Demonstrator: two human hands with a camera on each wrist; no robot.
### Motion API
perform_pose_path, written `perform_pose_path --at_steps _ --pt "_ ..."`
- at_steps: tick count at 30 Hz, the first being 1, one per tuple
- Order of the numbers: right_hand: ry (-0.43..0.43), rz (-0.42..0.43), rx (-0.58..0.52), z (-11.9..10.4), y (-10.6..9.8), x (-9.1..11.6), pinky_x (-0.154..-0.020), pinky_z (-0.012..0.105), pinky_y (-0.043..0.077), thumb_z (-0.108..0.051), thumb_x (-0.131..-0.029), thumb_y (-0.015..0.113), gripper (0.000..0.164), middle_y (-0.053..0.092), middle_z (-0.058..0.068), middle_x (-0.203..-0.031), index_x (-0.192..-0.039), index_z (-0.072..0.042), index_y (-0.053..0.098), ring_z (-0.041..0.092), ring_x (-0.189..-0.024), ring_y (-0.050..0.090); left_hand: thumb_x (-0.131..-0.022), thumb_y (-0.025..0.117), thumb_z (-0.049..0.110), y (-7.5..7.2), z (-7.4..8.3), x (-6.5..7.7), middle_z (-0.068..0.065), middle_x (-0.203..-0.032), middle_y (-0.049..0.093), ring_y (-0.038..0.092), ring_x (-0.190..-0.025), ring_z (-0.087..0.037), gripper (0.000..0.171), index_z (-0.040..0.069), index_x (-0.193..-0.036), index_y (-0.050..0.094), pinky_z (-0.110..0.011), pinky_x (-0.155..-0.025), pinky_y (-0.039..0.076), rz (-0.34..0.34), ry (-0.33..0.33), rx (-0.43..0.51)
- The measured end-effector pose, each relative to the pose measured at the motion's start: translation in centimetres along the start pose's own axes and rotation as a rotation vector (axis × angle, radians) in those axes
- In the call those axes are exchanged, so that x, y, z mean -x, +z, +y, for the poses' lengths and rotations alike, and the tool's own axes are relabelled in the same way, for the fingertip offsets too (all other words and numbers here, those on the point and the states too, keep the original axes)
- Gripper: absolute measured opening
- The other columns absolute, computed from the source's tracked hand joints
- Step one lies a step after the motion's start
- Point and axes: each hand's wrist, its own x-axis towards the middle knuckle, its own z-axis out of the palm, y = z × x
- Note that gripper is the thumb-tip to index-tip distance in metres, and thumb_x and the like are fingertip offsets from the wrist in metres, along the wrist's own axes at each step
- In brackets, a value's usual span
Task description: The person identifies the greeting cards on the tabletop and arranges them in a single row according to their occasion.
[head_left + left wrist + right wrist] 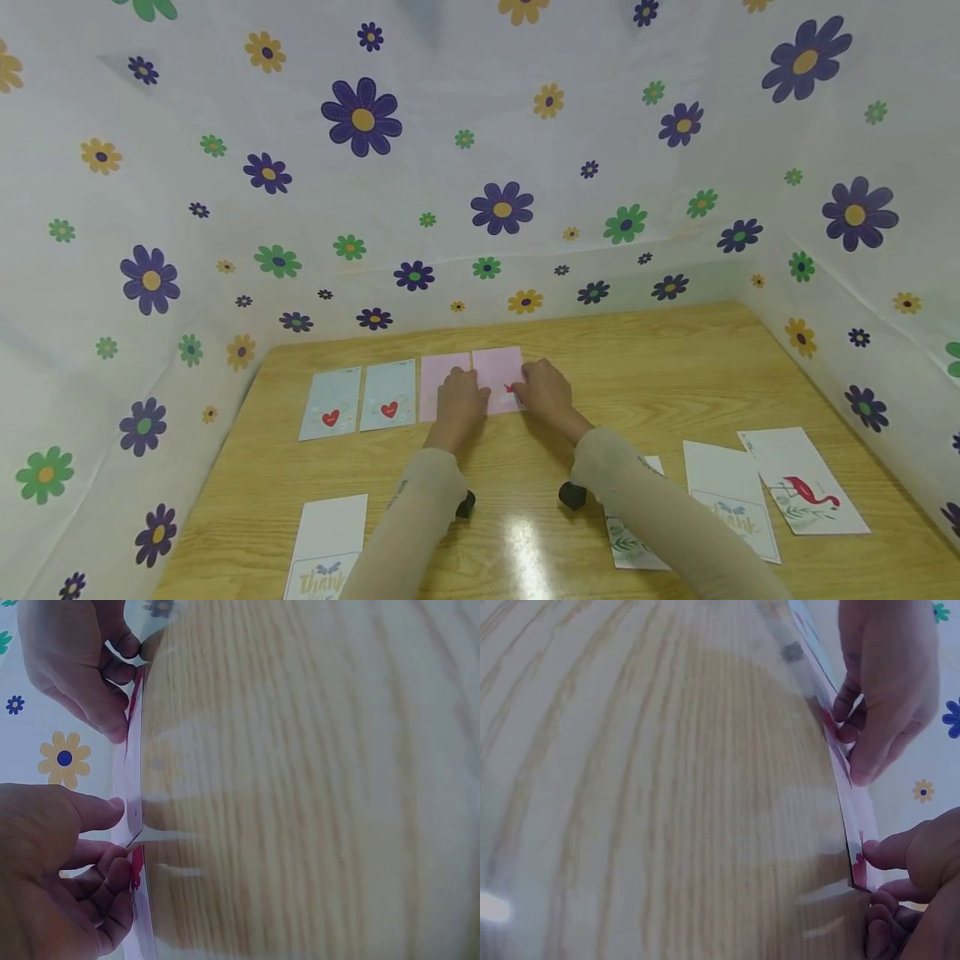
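Note:
Two pink cards lie side by side at the back of the wooden table, in line with two pale blue heart cards (330,405). My left hand (461,402) lies over the left pink card (433,379), which it partly covers. Its thumb reaches onto the right pink card (497,368), and its bent index finger is right at that card's left edge. My right hand (549,392) grips the same card's right edge, thumb (889,851) on the face and bent fingers beside the edge. A red print shows near the right thumb.
A white "Thank" card (330,533) lies front left. At the front right are another "Thank" card (723,475), a flamingo card (806,483) and a leaf-print card (633,546) partly under my right sleeve. Flower-patterned cloth (442,183) encloses the table's back and sides.

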Motion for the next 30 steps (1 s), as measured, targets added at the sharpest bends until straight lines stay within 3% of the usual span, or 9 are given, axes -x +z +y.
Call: perform_pose_path --at_steps 2,4,6,9,12,17,30 --pt "-0.01 0.0 -0.061 0.3 -0.1 -0.1 -0.057 0.033 0.033 -0.015 -0.094 0.074 0.028 0.046 0.006 -0.069 -0.075 -0.002 0.058 0.02 -0.065 0.044 -0.102 0.066 0.019 -0.1 -0.1 0.0 -0.02 -0.107 0.06 0.06 -0.104 -0.037 0.035 -0.008 -0.124 0.065 -0.052 -0.096 0.05 0.019 0.002 0.015" --pt "-0.015 -0.004 -0.119 0.7 -0.3 -0.2 -0.062 0.033 0.041 -0.014 -0.094 0.073 0.02 0.055 0.007 -0.073 -0.085 0.003 0.066 0.019 -0.069 0.048 -0.102 0.066 0.017 -0.2 -0.1 0.1 -0.021 -0.105 0.061 0.061 -0.102 -0.038 0.033 -0.009 -0.122 0.066 -0.052 -0.094 0.051 0.048 0.009 0.024" --pt "-0.01 -0.026 -0.176 1.1 -0.7 -0.2 -0.072 0.037 0.05 -0.014 -0.096 0.071 0.022 0.064 0.011 -0.085 -0.103 0.007 0.071 0.021 -0.077 0.053 -0.101 0.067 0.015 -0.4 -0.1 0.2 -0.022 -0.105 0.062 0.062 -0.101 -0.038 0.032 -0.009 -0.121 0.066 -0.052 -0.093 0.052 0.077 0.017 0.034" --pt "-0.002 -0.076 -0.229 1.5 -1.4 -0.1 -0.092 0.044 0.055 -0.015 -0.099 0.068 0.037 0.07 0.017 -0.111 -0.127 0.009 0.066 0.025 -0.094 0.061 -0.1 0.068 0.014 -0.7 0.0 0.4 -0.023 -0.109 0.064 0.063 -0.104 -0.039 0.034 -0.009 -0.124 0.066 -0.052 -0.094 0.052 0.102 0.021 0.063" --pt "-0.013 -0.111 -0.272 1.9 -2.2 0.0 -0.096 0.046 0.055 -0.014 -0.101 0.066 0.036 0.07 0.021 -0.12 -0.128 0.009 0.065 0.03 -0.104 0.065 -0.099 0.069 0.014 -1.0 0.1 0.7 -0.023 -0.113 0.064 0.063 -0.108 -0.038 0.037 -0.008 -0.129 0.065 -0.05 -0.097 0.052 0.103 0.011 0.115" --pt "-0.005 -0.153 -0.369 2.4 -3.4 0.8 -0.086 0.042 0.06 -0.014 -0.102 0.064 0.036 0.069 0.023 -0.122 -0.129 0.01 0.063 0.033 -0.105 0.069 -0.099 0.069 0.014 -1.4 0.1 1.3 -0.019 -0.109 0.066 0.064 -0.104 -0.035 0.038 -0.008 -0.13 0.065 -0.049 -0.095 0.052 0.115 0.027 0.183" --pt "-0.071 -0.191 -0.356 3.9 -7.2 3.2 -0.088 0.041 0.057 -0.019 -0.104 0.062 0.04 0.067 0.021 -0.126 -0.134 0.008 0.062 0.031 -0.107 0.064 -0.1 0.069 0.016 -2.9 1.1 3.4 -0.02 -0.121 0.064 0.066 -0.105 -0.032 0.037 -0.004 -0.131 0.066 -0.045 -0.09 0.057 0.102 0.083 0.295"
